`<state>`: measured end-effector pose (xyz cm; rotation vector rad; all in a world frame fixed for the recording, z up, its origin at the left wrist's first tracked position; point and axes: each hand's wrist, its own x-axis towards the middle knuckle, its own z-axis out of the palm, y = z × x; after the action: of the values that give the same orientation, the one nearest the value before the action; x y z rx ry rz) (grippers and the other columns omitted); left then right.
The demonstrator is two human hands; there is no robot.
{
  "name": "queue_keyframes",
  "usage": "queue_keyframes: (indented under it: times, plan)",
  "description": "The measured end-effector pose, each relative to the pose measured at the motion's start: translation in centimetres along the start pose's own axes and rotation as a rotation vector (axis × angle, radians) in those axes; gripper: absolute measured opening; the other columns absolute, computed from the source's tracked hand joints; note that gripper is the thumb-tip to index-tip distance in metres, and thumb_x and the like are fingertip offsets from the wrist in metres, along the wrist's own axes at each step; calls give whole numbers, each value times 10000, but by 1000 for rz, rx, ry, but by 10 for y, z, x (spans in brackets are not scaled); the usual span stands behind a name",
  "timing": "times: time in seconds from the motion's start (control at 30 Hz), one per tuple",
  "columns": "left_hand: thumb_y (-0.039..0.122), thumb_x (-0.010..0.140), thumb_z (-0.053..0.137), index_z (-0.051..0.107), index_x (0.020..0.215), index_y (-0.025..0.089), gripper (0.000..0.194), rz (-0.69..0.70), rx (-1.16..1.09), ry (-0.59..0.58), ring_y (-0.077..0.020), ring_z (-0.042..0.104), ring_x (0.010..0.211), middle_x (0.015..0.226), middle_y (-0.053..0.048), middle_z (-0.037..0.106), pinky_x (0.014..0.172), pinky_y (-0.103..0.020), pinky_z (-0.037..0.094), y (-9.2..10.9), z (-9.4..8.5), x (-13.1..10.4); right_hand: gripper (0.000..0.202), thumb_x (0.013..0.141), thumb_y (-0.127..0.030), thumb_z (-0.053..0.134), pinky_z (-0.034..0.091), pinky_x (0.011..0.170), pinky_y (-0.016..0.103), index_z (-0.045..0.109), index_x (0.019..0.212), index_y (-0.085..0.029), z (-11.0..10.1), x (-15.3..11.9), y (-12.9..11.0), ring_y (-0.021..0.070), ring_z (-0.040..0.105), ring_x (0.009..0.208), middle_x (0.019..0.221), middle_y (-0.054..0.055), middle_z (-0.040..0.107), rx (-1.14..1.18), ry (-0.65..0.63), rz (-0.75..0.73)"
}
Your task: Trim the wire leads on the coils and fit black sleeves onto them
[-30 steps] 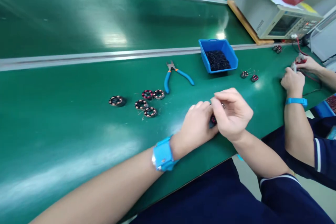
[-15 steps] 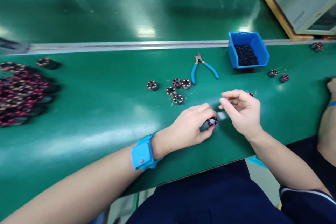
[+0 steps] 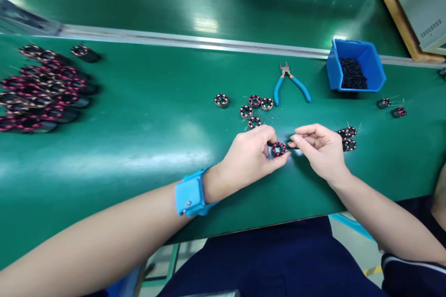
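Note:
Between the thumb and fingers of my left hand [image 3: 249, 153] is a motor stator [image 3: 278, 149], a small black ring with red windings whose open end faces up. My right hand [image 3: 318, 151] is closed in a pinch just right of it. Something small and dark shows at those fingertips, too small to name. Several more stators [image 3: 245, 112] with copper or red windings stand beyond my left hand, and loose wire ends stick out from some. Partly behind my right hand is another small group of stators [image 3: 349, 145].
Blue-handled cutting pliers [image 3: 291, 81] lie beyond the hands. A blue bin [image 3: 377, 67] of small black pieces stands at the back right. Many stators [image 3: 45, 88] are massed at the far left. Another person's arm [image 3: 439, 190] shows at the right edge.
My right hand's fingertips have come closer to the stator. My left hand has turned the stator slightly and still holds it. The camera view has shifted, so the table things appear displaced.

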<state>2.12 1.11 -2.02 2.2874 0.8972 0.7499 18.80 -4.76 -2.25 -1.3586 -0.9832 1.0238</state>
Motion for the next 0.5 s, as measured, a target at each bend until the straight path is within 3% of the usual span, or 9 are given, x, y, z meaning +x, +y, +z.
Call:
queue_keyframes:
  times: [0.2, 0.5]
  plan:
    - [246, 686, 690, 507, 647, 176, 200, -58, 138, -57, -91, 483, 459, 521, 52, 513, 458, -208, 330, 6, -4, 5, 130, 780, -230, 721, 600, 648, 262, 653, 878, -179, 0, -3, 3, 145, 723, 690, 769, 10, 726, -79, 10, -69]
    - [285, 656, 691, 500, 602, 176, 226, -78, 208, -109, -126, 530, 471, 525, 15, 561, 467, -234, 358, 4, -1, 11, 122, 804, -240, 699, 612, 683, 294, 644, 899, -187, 2, -4, 4, 160, 722, 726, 789, 17, 716, -180, 51, -169]
